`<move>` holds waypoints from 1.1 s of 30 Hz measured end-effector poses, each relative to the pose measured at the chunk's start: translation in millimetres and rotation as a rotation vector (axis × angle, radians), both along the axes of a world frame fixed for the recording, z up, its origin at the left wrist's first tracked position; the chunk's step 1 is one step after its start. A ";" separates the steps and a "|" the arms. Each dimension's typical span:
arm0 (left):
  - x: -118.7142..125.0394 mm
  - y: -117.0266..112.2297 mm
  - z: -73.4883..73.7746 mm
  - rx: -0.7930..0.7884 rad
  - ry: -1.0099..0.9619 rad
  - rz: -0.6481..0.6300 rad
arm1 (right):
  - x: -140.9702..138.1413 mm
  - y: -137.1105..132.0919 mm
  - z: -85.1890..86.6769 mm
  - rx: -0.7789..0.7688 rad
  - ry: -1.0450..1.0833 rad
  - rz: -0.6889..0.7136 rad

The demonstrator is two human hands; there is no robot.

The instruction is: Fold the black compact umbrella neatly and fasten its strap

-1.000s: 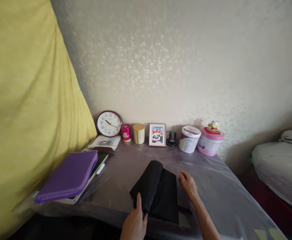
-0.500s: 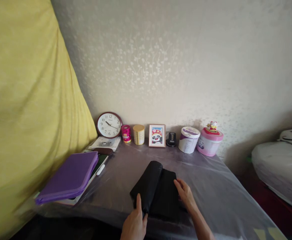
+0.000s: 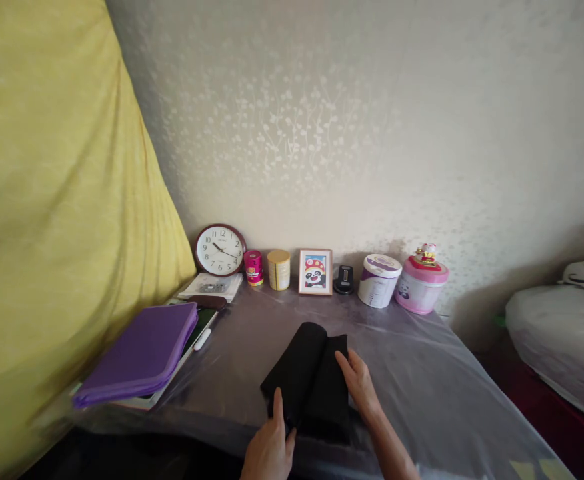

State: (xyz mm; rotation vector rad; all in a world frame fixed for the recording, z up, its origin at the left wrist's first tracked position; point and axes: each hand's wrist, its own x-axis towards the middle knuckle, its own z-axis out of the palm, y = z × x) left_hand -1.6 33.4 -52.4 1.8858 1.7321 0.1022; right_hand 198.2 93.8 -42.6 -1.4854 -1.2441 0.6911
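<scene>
A piece of smooth black fabric (image 3: pixel 296 363) lies at the near middle of the table, its left part folded over into a thick rounded roll. My left hand (image 3: pixel 271 440) grips the near left end of it, index finger stretched along the top and thumb at the lower edge. On the other side, my right hand (image 3: pixel 358 383) pinches the right edge, thumb on top and the other fingers mostly hidden behind it. The right part of the fabric is lifted and turned inward. What the fabric belongs to, I cannot tell.
A plastic-covered table (image 3: pixel 412 380) carries a purple zip folder (image 3: pixel 139 350) at left. Along the wall stand a round clock (image 3: pixel 221 250), a pink can (image 3: pixel 253 268), a yellow-lidded can (image 3: pixel 279 270), a panda picture frame (image 3: pixel 315 272), a white-purple tub (image 3: pixel 379 281) and a pink tub (image 3: pixel 421 287).
My right hand has moved left with the fabric's right edge, narrowing the flat part. My left hand keeps its grip in nearly the same spot.
</scene>
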 end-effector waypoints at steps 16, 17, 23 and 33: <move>-2.8 5.4 -5.7 -0.008 0.017 -0.040 | -70.1 58.5 4.4 -0.138 -0.368 0.019; -3.1 5.6 -5.9 -0.012 0.023 -0.040 | -72.6 59.1 3.7 -0.158 -0.416 0.026; -4.3 4.4 -7.9 -0.012 0.016 -0.050 | -78.7 56.9 5.0 -0.188 -0.604 0.083; -17.6 -5.9 -1.5 0.153 -0.082 -0.039 | -76.0 48.9 13.4 -0.139 -0.460 0.271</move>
